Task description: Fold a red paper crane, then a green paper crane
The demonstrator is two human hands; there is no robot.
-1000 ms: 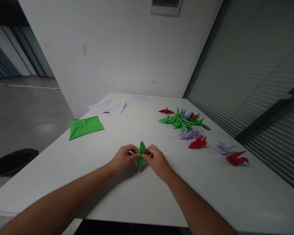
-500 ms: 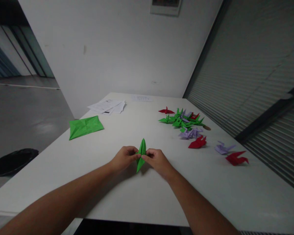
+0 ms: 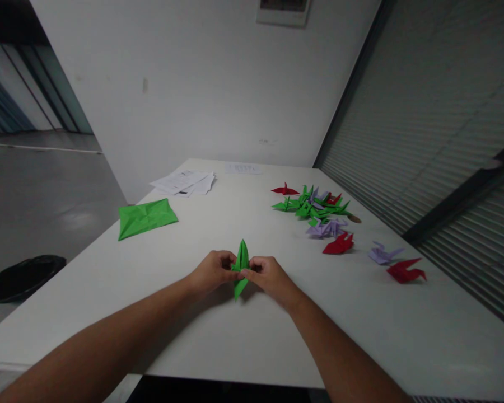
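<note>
A folded piece of green origami paper [image 3: 242,256] is held upright between my two hands, just over the near middle of the table. Its pointed tips stick out above and below my fingers. My left hand [image 3: 215,270] pinches its left edge, thumb toward me. On the right edge, my right hand [image 3: 271,276] grips it the same way, with both thumbs almost meeting at the middle. My fingers cover part of the folds.
A creased green paper sheet [image 3: 148,218] lies at the table's left edge, near white printed papers [image 3: 185,182]. On the right is a pile of paper cranes [image 3: 308,207], with red [image 3: 404,272] and lilac [image 3: 383,254] cranes nearer. A black-lined bin [image 3: 23,277] stands on the floor at left.
The green origami has tilted a little, its upper tip shifting slightly left and down between my hands. Both hands keep their pinch, the right thumb moving slightly left and down.
</note>
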